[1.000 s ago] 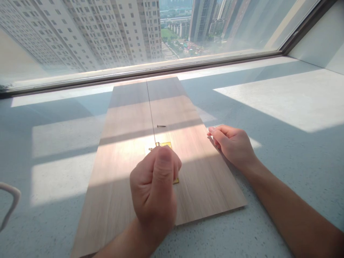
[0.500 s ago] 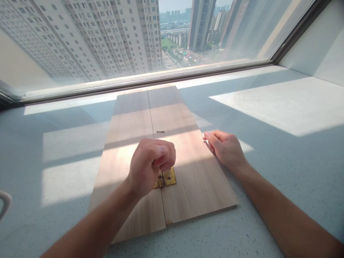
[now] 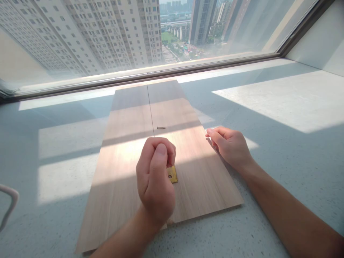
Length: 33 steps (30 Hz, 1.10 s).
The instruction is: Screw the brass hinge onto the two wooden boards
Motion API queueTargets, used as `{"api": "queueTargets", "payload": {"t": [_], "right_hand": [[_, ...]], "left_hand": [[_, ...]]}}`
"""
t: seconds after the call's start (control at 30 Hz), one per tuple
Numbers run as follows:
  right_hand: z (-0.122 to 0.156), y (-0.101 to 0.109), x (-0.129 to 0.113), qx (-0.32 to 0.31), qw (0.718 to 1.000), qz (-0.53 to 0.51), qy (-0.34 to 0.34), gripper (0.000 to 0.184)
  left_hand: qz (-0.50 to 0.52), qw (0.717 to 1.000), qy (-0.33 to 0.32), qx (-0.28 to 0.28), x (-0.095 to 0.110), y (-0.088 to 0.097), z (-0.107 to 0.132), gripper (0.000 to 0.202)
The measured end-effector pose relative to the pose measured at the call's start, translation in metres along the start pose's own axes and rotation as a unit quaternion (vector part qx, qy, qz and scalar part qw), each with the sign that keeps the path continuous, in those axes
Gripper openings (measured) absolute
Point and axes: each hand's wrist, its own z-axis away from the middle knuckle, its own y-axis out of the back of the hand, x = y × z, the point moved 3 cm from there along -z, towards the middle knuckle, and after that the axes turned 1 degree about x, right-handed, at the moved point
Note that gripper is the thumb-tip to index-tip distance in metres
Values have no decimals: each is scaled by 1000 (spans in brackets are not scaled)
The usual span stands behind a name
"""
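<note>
Two pale wooden boards lie flat side by side, the left board (image 3: 115, 157) and the right board (image 3: 185, 143), with a thin seam between them. A brass hinge (image 3: 173, 175) is on the seam, mostly covered by my left hand (image 3: 156, 175). That hand is curled into a fist above the hinge, thumb uppermost; whatever is inside it is hidden. A small screw (image 3: 161, 128) lies loose on the right board, beyond the fist. My right hand (image 3: 231, 146) is at the right board's outer edge, thumb and fingers pinched together. I cannot make out anything between them.
The boards rest on a speckled pale sill (image 3: 282, 172) striped with sunlight and shadow. A window frame (image 3: 91, 81) runs along the back, close to the boards' far ends. A curved white object (image 3: 12, 200) shows at the left edge.
My left fist has turned over the hinge, its thumb rolling upward and its wrist shifting right, covering more of the hinge. My right hand keeps its pinch. The view has shifted slightly.
</note>
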Motion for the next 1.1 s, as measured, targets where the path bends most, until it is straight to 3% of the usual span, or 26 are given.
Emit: {"api": "queueTargets", "payload": {"t": [0.1, 0.2, 0.3, 0.4, 0.47, 0.57, 0.73, 0.8, 1.0, 1.1], "right_hand": [[0, 0, 1, 2, 1000, 5, 4, 42], [0, 1, 1, 2, 1000, 5, 3, 41], [-1, 1, 1, 0, 1000, 7, 4, 40], [-1, 1, 0, -4, 1000, 11, 11, 42], [0, 1, 0, -5, 1000, 9, 9, 42], [0, 1, 1, -7, 1000, 9, 9, 42], [1, 1, -1, -6, 1000, 12, 11, 41], [1, 1, -2, -5, 1000, 10, 9, 41], [1, 1, -1, -11, 1000, 13, -2, 38], [0, 0, 0, -10, 1000, 15, -3, 37]], "left_hand": [[28, 999, -31, 5, -6, -5, -7, 26], [17, 999, -25, -38, -11, -10, -13, 26], [0, 994, 6, -107, -10, -10, -15, 35], [-7, 974, 57, -219, -5, -7, -15, 41], [9, 963, 82, -255, 0, -3, -15, 43], [-5, 971, 81, -223, 6, 6, -16, 44], [-107, 992, 71, -19, 12, 13, -11, 20], [-91, 994, 65, 19, 14, 10, -6, 20], [-5, 999, 41, 17, 10, 1, -3, 44], [13, 998, 38, -48, 8, 2, -12, 46]]}}
